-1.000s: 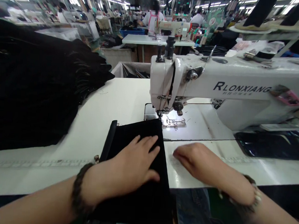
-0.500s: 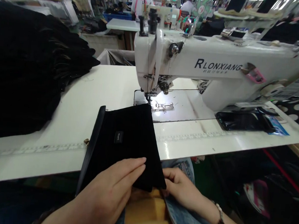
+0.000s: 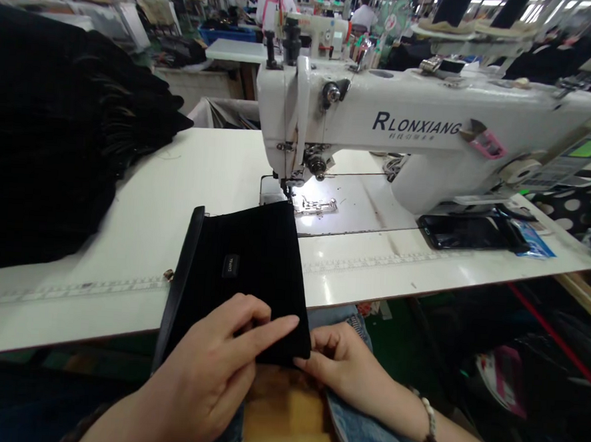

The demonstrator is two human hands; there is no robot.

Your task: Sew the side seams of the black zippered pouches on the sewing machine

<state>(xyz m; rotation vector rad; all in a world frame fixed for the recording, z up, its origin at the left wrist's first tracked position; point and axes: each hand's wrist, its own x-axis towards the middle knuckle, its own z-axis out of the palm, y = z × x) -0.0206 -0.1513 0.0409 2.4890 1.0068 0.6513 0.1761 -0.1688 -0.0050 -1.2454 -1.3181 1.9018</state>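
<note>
A black fabric piece (image 3: pixel 258 245) with a small label (image 3: pixel 230 266) and a smooth dark strip along its left side lies over the table edge. Its far corner reaches under the needle area of the white sewing machine (image 3: pixel 342 110). My left hand (image 3: pixel 217 356) rests on top of the fabric, index finger stretched out across it and the other fingers bent. At the near right corner, my right hand (image 3: pixel 340 357) pinches the fabric between thumb and fingers. The fabric's underside is hidden.
To the left is a large pile of black pieces (image 3: pixel 55 139). A measuring tape (image 3: pixel 91 290) runs along the table's front. A phone (image 3: pixel 467 233) lies at the right, and pink-handled snips (image 3: pixel 490 145) are on the machine arm. People work at the back.
My left hand has gone from fingers together and flat to index stretched out with others bent. My right fingers now grip the near corner further in. The view has shifted slightly.
</note>
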